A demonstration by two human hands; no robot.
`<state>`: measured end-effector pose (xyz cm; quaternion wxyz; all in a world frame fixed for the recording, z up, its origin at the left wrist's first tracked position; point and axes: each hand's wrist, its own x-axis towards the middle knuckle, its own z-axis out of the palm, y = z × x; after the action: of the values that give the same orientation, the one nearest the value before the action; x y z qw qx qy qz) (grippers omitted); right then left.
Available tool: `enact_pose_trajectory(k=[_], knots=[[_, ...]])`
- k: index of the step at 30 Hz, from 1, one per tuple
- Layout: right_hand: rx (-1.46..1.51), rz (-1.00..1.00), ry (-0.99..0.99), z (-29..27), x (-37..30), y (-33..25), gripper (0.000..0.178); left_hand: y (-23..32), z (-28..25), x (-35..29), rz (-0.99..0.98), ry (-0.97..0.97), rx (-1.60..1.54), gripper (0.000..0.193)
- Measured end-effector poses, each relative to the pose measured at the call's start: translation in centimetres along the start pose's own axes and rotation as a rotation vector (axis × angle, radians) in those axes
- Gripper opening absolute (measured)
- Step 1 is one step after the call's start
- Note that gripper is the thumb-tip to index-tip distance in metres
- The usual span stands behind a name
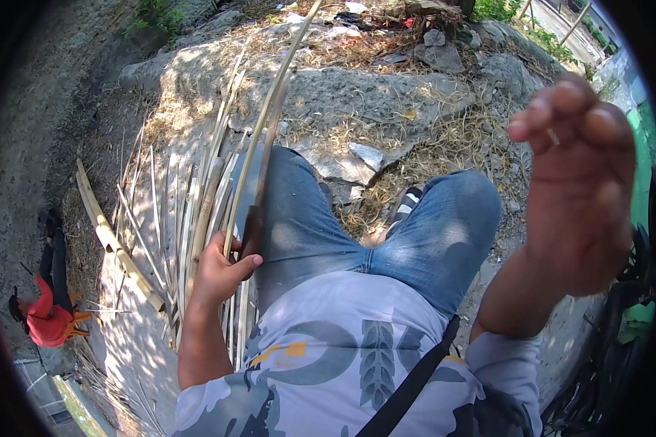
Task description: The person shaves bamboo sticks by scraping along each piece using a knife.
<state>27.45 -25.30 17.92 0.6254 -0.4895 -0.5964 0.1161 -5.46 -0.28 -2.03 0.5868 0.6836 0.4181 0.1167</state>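
My left hand [222, 269] is closed beside my left thigh, around a long pale bamboo strip [254, 146] and the dark brown handle of a long-bladed knife [251, 229]. Strip and blade slant up side by side, the strip reaching past the far edge of the view. To the left of this hand lies a loose bundle of split bamboo strips [197, 211]. Raised at the right, my right hand [579, 175] shows its palm with the fingers loosely bent and parted. A tiny pale fleck shows near its fingertips; the palm holds nothing I can see.
A thick split bamboo piece [116, 244] lies farther left. Beyond it a person in red [47, 317] sits on an orange stool [79, 324]. Curly shavings [444, 102] litter the broken concrete slab [342, 95] ahead. Dark and green objects [638, 320] stand at the right.
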Motion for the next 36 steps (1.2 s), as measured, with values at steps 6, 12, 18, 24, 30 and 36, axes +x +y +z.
enact_pose_trajectory(k=[6, 12, 18, 24, 30, 36], knots=[[0.044, 0.963, -0.263, 14.0, -3.9, 17.3, 0.047, 2.9, 1.6, 0.1, -0.127, -0.022, -0.079, 0.042], [0.252, 1.149, -0.360, 20.0, -3.9, 20.2, 0.067, 4.0, 2.2, -0.4, -0.113, -0.020, 0.057, 0.046], [0.285, 1.208, -0.353, 20.0, -3.2, 18.9, 0.050, 3.6, 2.6, -0.4, -0.037, 0.002, 0.281, 0.049], [0.540, 0.863, 0.078, 21.7, -5.4, 20.3, 0.036, 3.5, 3.7, 0.1, 0.124, 0.017, 0.217, 0.048], [0.458, 0.868, 0.464, 14.6, -1.4, 19.3, 0.028, 5.4, 1.6, 0.9, 0.319, 0.185, 0.274, 0.041], [-0.047, 0.664, 0.578, 6.6, -1.7, 22.8, 0.034, 4.5, 0.0, 2.2, 0.096, 0.295, 0.245, 0.035]])
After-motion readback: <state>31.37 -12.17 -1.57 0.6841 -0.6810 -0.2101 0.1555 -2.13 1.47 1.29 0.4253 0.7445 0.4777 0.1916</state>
